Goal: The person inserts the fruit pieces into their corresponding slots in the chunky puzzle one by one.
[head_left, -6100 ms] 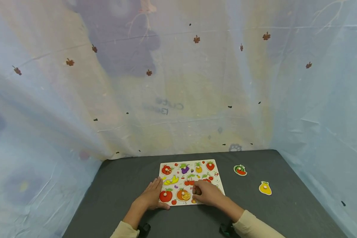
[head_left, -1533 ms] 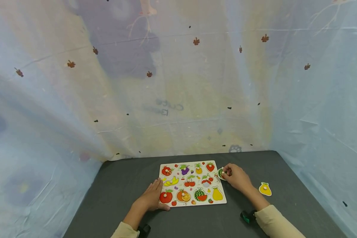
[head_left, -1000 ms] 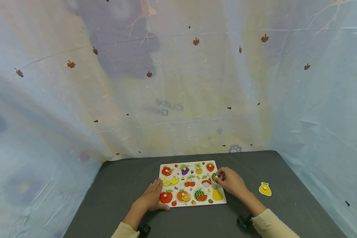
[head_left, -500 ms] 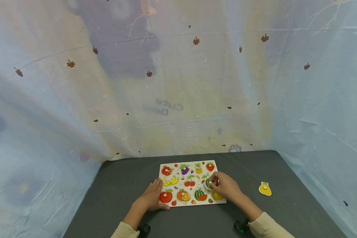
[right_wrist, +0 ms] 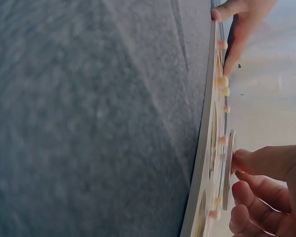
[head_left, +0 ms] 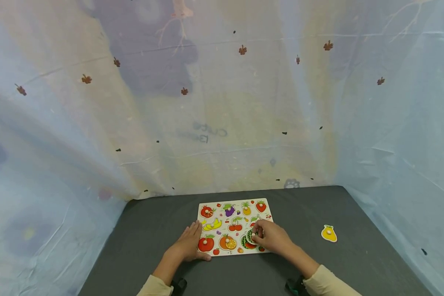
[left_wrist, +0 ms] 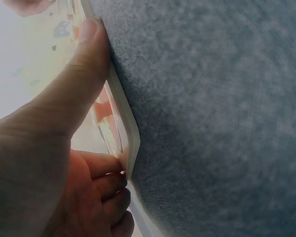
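A white fruit peg puzzle board (head_left: 225,202) lies on the dark table. My left hand (head_left: 186,242) rests at its near left corner, fingers straight along the left side. In the left wrist view the thumb (left_wrist: 71,86) lies along the board's edge (left_wrist: 129,131). My right hand (head_left: 274,237) pinches the knob of a round watermelon piece (head_left: 249,235), which partly covers the printed watermelon spot (head_left: 245,243). In the right wrist view the piece (right_wrist: 229,173) is held a little above the board, close to flat with it. The right hand hides the board's near right part.
A yellow pear piece (head_left: 329,233) with a knob lies on the table (head_left: 355,259), right of the board. Other fruit pieces with knobs sit in the board, among them an orange (head_left: 227,242) and grapes (head_left: 229,210). A patterned curtain (head_left: 222,102) hangs behind the table.
The right hand picked up the watermelon piece from the table right of the board and carried it left and nearer, over the printed watermelon. The left hand has stayed put.
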`<state>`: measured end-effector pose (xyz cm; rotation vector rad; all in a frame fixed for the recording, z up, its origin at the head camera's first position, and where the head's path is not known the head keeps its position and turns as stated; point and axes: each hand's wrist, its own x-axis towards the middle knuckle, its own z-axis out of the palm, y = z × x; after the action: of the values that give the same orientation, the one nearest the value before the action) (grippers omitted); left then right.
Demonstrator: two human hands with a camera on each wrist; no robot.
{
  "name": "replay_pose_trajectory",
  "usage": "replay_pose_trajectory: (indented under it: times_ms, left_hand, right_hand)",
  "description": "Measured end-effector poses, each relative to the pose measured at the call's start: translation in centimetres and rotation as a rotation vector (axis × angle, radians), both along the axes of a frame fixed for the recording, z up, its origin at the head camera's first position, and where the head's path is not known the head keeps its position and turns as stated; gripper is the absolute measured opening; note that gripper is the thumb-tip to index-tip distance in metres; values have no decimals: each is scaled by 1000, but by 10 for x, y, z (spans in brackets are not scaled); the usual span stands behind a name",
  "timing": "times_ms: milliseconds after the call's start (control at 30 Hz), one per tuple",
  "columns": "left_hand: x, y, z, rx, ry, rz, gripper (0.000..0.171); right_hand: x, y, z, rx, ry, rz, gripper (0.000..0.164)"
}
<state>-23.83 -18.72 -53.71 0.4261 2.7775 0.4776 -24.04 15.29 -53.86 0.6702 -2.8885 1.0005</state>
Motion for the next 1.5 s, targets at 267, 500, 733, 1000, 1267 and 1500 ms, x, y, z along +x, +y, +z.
replay_pose_trajectory:
  times_ms: [267,500,733,1000,1267,1500]
  left_hand:
    - [-1,1,-1,1,-5,13,126]
    - [-2,0,-2,-7,-9,10,127]
    - [-3,0,-3,-15,-3,8,127]
    - [-3,0,-5,-4,-10,15,127]
    - [-2,1,-5,-14,13,9,126]
    - [-2,0,-5,-11,10,11,127]
  right_hand:
    - [2,-7,-1,-3,19,54,12]
    - [-1,-11,-4,13,32,71,17]
    - [-4,-16,-7,30,15,77,19]
    - [-5,-17,-7,38,-2,86,19]
    - [-4,-19,-6,14,-9,84,18]
    - [-3,-18,-6,11,-26,85,17]
